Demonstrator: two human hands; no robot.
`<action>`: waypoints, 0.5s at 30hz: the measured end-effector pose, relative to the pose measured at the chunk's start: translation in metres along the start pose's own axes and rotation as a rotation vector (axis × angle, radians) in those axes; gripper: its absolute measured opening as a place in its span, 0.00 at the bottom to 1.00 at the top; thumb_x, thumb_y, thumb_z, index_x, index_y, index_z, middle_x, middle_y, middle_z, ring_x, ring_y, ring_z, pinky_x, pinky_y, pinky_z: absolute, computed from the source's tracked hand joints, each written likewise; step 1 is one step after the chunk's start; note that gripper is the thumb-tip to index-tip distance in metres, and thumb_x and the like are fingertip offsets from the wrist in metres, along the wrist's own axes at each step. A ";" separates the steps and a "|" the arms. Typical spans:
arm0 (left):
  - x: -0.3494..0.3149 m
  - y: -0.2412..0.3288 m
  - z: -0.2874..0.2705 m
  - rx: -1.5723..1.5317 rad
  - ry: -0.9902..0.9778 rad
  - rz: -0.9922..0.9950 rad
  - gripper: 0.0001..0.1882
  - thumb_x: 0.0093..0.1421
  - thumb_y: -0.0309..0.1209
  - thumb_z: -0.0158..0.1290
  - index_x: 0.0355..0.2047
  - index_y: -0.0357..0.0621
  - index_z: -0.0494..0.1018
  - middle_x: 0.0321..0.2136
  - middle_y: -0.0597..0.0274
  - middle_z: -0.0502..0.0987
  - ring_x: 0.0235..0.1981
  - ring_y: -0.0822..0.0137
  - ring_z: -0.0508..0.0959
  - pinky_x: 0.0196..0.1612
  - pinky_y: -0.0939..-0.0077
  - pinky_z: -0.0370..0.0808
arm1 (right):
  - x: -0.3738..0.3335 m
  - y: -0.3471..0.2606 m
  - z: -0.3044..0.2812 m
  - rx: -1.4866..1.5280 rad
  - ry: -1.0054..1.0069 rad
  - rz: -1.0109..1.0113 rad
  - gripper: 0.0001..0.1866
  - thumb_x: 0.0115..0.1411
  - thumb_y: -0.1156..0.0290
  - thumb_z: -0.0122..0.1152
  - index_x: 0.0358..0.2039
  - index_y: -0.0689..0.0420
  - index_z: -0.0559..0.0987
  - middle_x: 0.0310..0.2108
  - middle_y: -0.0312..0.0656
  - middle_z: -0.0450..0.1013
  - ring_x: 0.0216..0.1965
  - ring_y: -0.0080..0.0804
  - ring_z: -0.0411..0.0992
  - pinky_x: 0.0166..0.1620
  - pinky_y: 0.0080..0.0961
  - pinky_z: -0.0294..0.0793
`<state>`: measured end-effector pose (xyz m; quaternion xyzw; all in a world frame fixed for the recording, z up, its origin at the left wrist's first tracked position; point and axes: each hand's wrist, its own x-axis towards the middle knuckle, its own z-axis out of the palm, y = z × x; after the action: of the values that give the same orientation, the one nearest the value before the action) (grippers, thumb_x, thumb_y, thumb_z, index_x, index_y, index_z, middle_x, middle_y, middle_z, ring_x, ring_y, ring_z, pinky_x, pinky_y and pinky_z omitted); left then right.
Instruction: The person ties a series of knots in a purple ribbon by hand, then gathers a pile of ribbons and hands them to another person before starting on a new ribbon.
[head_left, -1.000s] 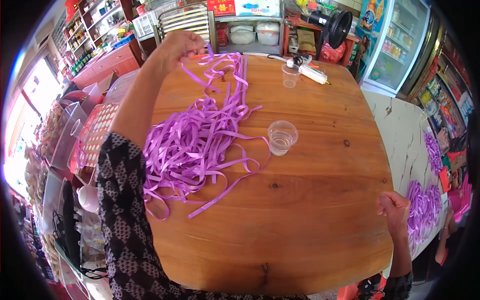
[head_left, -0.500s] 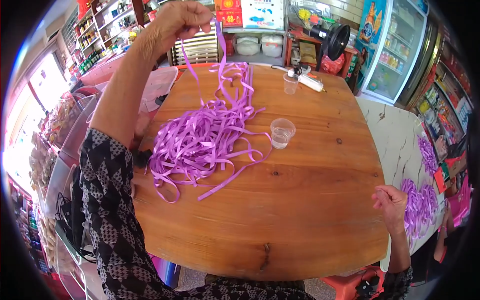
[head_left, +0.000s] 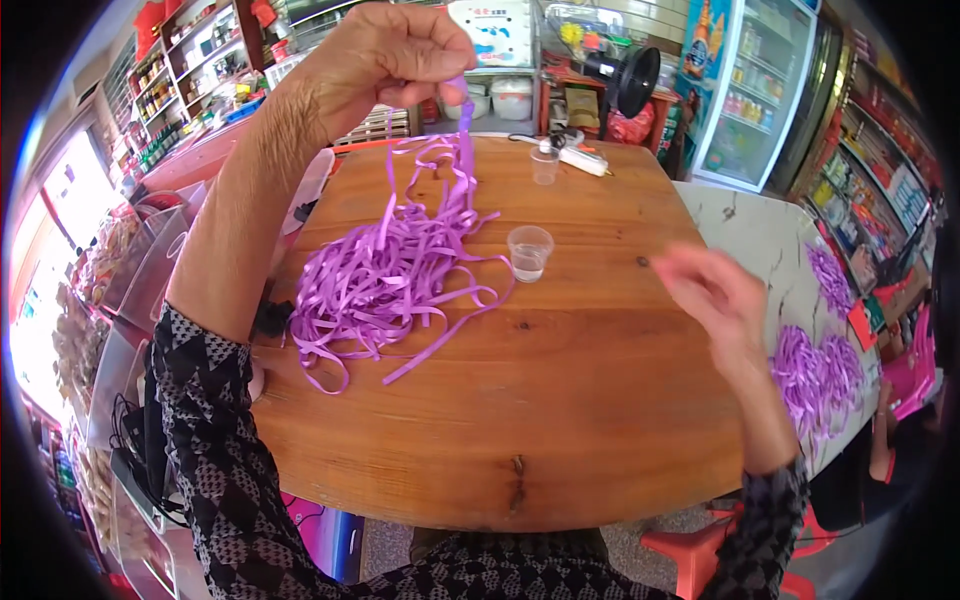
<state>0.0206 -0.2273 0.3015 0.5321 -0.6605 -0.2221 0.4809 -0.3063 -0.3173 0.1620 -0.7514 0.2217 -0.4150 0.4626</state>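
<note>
My left hand (head_left: 400, 60) is raised high over the far left of the table, its fingers pinched on the end of purple ribbon (head_left: 466, 135). From there the ribbon hangs down to a loose heap of purple ribbon (head_left: 385, 270) on the wooden table (head_left: 560, 400). My right hand (head_left: 722, 290) hovers above the table's right side, smeared by motion, so its fingers are hard to read. Right of the heap stands a clear plastic cup (head_left: 530, 255) with some clear liquid in it. One ribbon end trails from the heap toward me.
Behind the cup are another clear cup (head_left: 545, 164) and a white hand tool with a cord (head_left: 583, 160). A white marbled table (head_left: 745, 240) at the right bears bundles of purple ribbon (head_left: 815, 375). A black fan (head_left: 632, 82) and a glass-door fridge (head_left: 757, 95) stand beyond.
My left hand has shifted right, drawing the held ribbon along. My right hand has come up and inward from the table's right edge. The whole view has turned slightly right.
</note>
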 end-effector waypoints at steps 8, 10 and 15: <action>0.009 0.055 0.066 -0.218 -0.085 0.221 0.06 0.52 0.25 0.55 0.28 0.34 0.74 0.21 0.58 0.77 0.14 0.78 0.69 0.17 0.90 0.64 | 0.047 -0.059 0.059 0.515 -0.238 -0.193 0.15 0.55 0.72 0.56 0.43 0.65 0.72 0.36 0.45 0.73 0.37 0.28 0.71 0.42 0.22 0.68; 0.005 0.057 0.070 -0.200 -0.011 0.185 0.06 0.52 0.25 0.55 0.29 0.34 0.74 0.22 0.58 0.77 0.14 0.78 0.69 0.18 0.90 0.64 | 0.032 -0.057 0.039 0.581 -0.222 -0.127 0.10 0.56 0.70 0.57 0.32 0.66 0.77 0.25 0.41 0.74 0.24 0.23 0.68 0.33 0.20 0.67; -0.040 0.003 0.030 -0.109 0.170 -0.016 0.12 0.52 0.30 0.57 0.36 0.38 0.73 0.21 0.69 0.71 0.13 0.83 0.61 0.17 0.91 0.54 | -0.012 -0.010 -0.034 0.374 -0.097 0.160 0.08 0.53 0.72 0.59 0.27 0.65 0.77 0.22 0.40 0.73 0.19 0.22 0.66 0.27 0.18 0.65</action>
<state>-0.0085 -0.1960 0.2745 0.5276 -0.5998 -0.2154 0.5617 -0.3421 -0.3215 0.1733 -0.6514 0.1774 -0.3743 0.6357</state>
